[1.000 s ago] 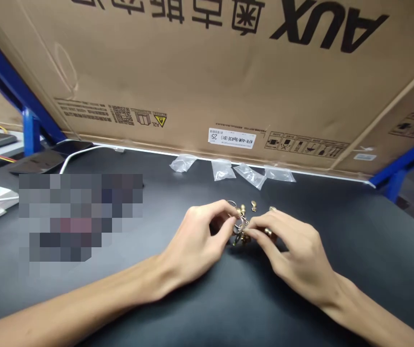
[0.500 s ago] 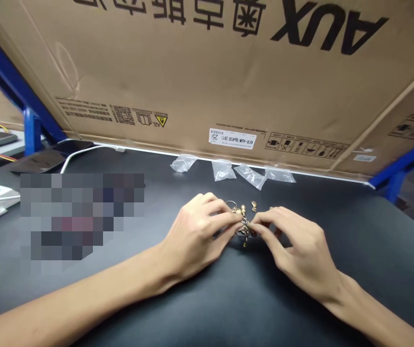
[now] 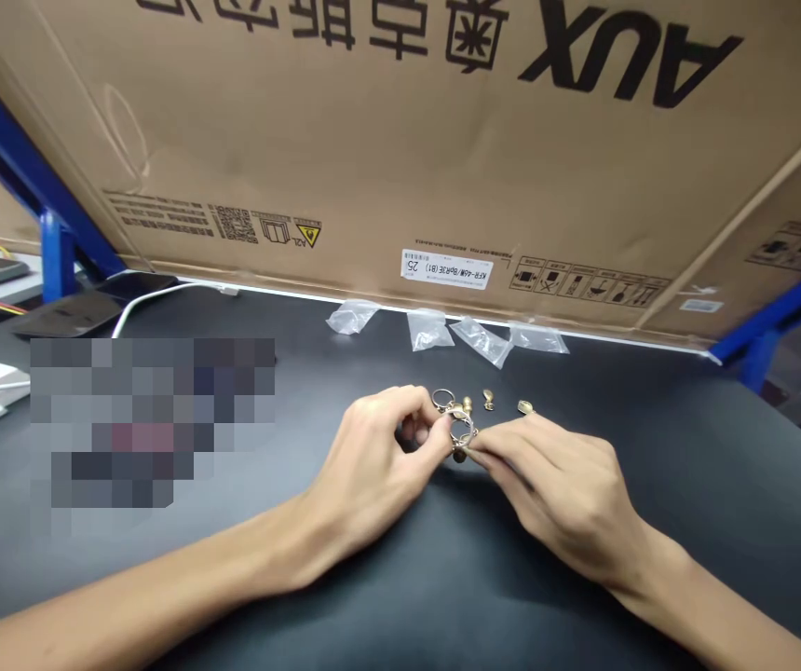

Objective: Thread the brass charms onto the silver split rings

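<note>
My left hand (image 3: 381, 457) is closed, thumb and forefinger pinching the left side of a silver key ring (image 3: 471, 425). At the ring's lower right, the fingertips of my right hand (image 3: 568, 475) are pinched together on it; any small part between them is hidden. Just below the ring hangs a small dark round piece (image 3: 459, 456). Behind my left fingertips lies a second silver ring (image 3: 443, 399) with gold-coloured pieces beside it. A small gold charm (image 3: 488, 400) lies farther back on the dark table, and another gold piece (image 3: 524, 406) rests beyond my right knuckles.
Several clear plastic bags (image 3: 430, 330) lie along the table's back edge. Behind them a large cardboard box (image 3: 345, 140) leans between blue metal posts (image 3: 58, 252). To the left are a black device (image 3: 69, 312), a white cable (image 3: 142, 300) and a blurred-out patch.
The cluster of metal pieces between my fingers has given way to a clearly visible upright ring. My left fingers have curled more, and my right fingers have drawn together and shifted slightly left.
</note>
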{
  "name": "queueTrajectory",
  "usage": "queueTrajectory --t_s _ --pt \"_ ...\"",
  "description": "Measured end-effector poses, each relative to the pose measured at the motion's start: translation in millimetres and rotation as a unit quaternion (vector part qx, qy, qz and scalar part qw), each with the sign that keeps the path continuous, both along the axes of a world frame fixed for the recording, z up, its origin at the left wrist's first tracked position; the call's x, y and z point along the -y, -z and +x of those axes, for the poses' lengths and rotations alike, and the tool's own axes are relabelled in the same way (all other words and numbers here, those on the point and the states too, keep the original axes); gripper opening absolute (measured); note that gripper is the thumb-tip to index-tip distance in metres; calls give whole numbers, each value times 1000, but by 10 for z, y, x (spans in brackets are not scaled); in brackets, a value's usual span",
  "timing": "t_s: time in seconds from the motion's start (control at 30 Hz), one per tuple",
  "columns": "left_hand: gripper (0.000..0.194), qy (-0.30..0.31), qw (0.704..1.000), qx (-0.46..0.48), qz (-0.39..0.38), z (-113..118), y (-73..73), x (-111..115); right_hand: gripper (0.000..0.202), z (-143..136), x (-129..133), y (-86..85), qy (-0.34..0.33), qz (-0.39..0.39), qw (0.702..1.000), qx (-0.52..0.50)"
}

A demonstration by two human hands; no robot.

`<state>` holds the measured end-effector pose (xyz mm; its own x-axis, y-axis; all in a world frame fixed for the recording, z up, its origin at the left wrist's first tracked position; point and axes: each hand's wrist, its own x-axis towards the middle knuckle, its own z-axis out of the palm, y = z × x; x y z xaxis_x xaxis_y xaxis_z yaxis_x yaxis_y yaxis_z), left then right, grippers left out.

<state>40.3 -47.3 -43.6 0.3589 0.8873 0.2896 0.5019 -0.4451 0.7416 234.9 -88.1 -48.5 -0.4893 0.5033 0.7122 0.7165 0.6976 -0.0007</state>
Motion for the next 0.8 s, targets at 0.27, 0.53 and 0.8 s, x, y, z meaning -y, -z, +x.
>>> queueTrajectory --t_s 0.27,0.53,0.8 --pt "29 22 999 -28 -21 4 22 3 8 -27 37 -35 -4 2 1000 9" --pt "33 49 998 -44 -13 7 16 8 8 -30 45 -35 -13 -14 1000 -9" --pt "22 113 989 -90 -24 -193 -197 -320 7 226 -73 -107 120 -79 985 -95"
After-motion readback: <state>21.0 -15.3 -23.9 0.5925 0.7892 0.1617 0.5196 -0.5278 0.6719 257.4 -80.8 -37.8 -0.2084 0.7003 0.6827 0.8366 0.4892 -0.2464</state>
